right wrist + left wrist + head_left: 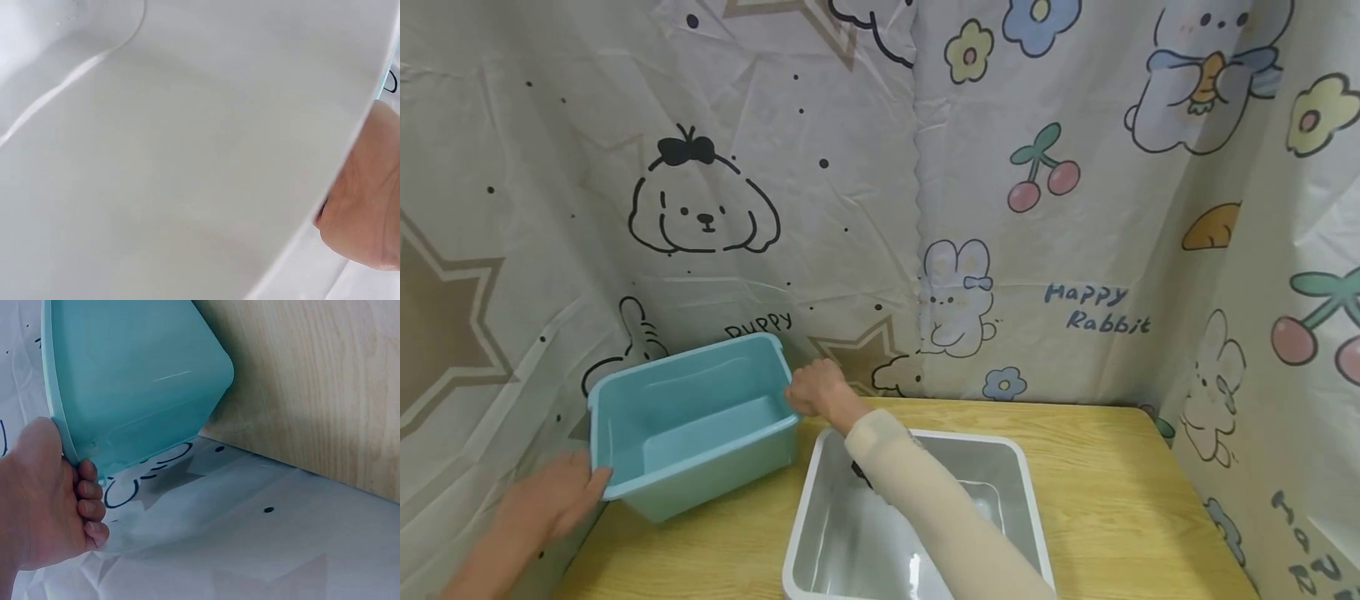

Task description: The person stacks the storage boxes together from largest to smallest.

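Observation:
A light-blue plastic basin (707, 479) stands at the left of the table, set at a slant, its mouth facing up. My left hand (553, 492) grips its rim at the left end. In the left wrist view the thumb of the left hand (47, 494) lies along the rim, with the fingers curled beneath, beside the basin's wall (137, 369). At the opposite end my right hand (822, 387) holds the rim, its fingers bent over the edge. The right wrist view shows only part of the right hand (369, 194); its fingertips are hidden.
A white-grey basin (1032, 500) sits at the table's middle, under my right forearm; its pale wall (187, 169) fills most of the right wrist view. The wooden table (1120, 500) extends to the right. A printed curtain (850, 192) hangs behind and along both sides.

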Available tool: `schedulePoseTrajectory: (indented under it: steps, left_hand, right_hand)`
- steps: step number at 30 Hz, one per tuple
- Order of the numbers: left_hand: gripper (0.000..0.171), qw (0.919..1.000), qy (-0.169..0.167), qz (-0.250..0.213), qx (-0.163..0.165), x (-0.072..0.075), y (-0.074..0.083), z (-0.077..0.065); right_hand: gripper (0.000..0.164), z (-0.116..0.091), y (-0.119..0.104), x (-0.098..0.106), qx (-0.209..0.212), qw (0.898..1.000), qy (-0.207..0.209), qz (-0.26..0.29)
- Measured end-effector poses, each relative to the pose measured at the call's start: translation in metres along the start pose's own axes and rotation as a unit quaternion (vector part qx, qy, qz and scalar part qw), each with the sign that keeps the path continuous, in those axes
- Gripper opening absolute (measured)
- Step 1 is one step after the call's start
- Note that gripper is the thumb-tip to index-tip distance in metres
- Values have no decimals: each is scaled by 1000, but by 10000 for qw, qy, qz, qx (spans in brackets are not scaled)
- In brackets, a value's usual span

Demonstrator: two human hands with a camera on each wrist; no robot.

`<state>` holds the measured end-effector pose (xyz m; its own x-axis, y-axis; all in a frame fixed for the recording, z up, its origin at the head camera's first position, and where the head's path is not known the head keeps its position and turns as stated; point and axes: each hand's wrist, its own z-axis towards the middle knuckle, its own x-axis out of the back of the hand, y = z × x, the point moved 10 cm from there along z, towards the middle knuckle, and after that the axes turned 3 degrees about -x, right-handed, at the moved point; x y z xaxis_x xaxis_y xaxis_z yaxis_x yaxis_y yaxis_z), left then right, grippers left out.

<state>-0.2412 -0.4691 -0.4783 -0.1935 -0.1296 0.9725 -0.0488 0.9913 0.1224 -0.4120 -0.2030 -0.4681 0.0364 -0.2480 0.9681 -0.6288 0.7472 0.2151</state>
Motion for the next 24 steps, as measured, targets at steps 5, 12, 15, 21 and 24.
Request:
schedulePoseTrajectory:
  steps: [5,12,15,21,24]
  left_hand:
    - [44,9980,518,88,-355,17,4,2]
    - [42,9951,838,170,-491,33,13,-5]
    - [37,9925,1073,178,-560,43,21,-7]
    - [34,9898,1224,226,-692,68,38,-12]
    - [31,9883,1331,199,-720,79,46,-15]
  right_hand:
    - [50,-3,9,12,-23,9998,179,-15]
    - [49,-11,16,31,145,9990,395,-119]
    - [46,-18,22,42,210,9979,592,-143]
    - [42,-30,35,67,306,9959,841,-119]
    - [44,-35,43,75,259,9960,851,-73]
